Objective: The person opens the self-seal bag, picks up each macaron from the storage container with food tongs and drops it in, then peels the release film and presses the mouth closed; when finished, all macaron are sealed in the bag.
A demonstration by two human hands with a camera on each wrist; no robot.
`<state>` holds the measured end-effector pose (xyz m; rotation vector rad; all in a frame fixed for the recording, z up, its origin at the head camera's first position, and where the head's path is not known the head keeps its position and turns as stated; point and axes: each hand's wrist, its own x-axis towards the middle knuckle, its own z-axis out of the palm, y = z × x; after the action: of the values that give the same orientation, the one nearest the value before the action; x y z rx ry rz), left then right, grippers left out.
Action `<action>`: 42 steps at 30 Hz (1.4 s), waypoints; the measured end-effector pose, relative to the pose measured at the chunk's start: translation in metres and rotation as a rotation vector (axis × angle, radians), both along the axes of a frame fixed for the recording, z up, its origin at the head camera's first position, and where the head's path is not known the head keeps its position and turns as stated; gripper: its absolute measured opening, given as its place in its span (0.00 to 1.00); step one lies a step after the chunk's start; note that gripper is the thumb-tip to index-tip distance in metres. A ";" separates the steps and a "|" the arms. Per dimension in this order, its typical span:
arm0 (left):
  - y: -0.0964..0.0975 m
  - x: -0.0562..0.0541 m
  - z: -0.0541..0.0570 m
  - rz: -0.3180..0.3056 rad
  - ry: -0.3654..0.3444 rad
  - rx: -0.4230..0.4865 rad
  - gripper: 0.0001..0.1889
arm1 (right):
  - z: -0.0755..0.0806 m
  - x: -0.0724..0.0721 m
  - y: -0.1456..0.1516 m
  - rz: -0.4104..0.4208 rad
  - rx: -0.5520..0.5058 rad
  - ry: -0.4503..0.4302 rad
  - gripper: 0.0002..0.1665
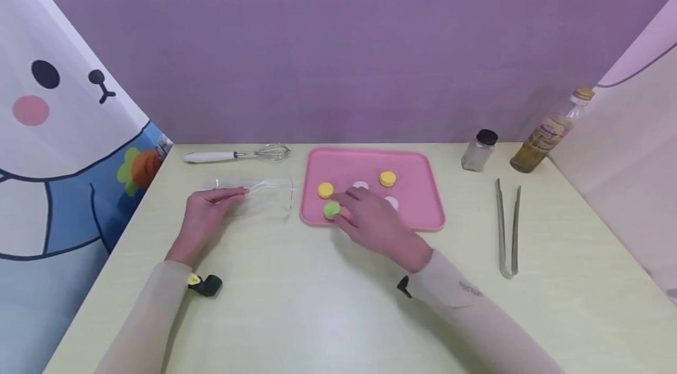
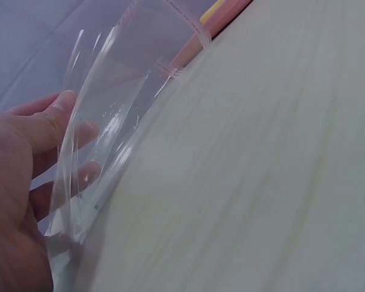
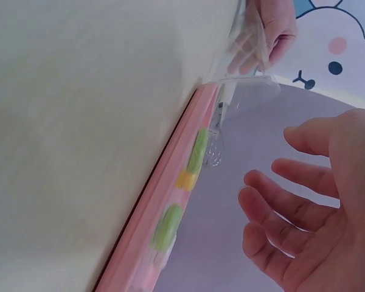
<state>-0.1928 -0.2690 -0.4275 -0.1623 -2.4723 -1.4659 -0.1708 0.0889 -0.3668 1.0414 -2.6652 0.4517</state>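
Before the whisk [image 1: 236, 155], left hand [image 1: 203, 218] pinches clear bag [image 1: 267, 193]; right hand [image 1: 374, 220] spreads over tray [image 1: 418, 203].

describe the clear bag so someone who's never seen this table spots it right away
On the pale table, find the pink tray near the far edge. Just left of it in the head view, on the person's side of the whisk, is the clear plastic bag, pinched in the left grip. Unlike the solid tray and white-handled whisk, it is see-through.
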 end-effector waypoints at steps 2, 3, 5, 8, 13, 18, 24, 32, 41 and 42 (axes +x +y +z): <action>0.000 0.000 0.001 -0.005 -0.011 0.007 0.11 | 0.000 0.004 0.008 -0.008 0.005 0.037 0.21; 0.000 0.000 0.001 -0.008 -0.017 0.009 0.11 | -0.001 0.007 0.011 -0.013 0.003 0.046 0.21; 0.000 0.001 0.001 -0.014 -0.028 0.014 0.11 | -0.001 0.012 0.018 -0.019 -0.004 0.055 0.22; 0.000 0.001 0.002 -0.016 -0.040 0.009 0.11 | -0.002 0.019 0.029 -0.027 -0.024 0.055 0.22; 0.001 0.000 0.002 -0.021 -0.036 0.026 0.11 | -0.005 0.034 0.051 -0.066 -0.053 0.027 0.25; 0.002 -0.002 0.001 -0.029 -0.016 0.040 0.11 | -0.011 0.050 0.075 -0.140 -0.090 -0.009 0.26; 0.001 -0.001 0.000 -0.032 0.000 0.016 0.11 | -0.015 0.067 0.100 -0.210 -0.191 -0.106 0.26; -0.001 0.001 0.001 -0.023 -0.005 0.012 0.11 | -0.016 0.083 0.126 -0.253 -0.276 -0.106 0.26; -0.002 0.001 0.000 -0.016 -0.003 0.011 0.11 | -0.013 0.106 0.151 -0.371 -0.293 -0.060 0.27; -0.002 0.001 0.000 -0.017 0.000 0.012 0.11 | -0.012 0.109 0.155 -0.390 -0.292 -0.051 0.27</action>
<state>-0.1921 -0.2712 -0.4276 -0.1813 -2.4674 -1.4872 -0.0617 0.2434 -0.3791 0.4194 -2.6482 0.7578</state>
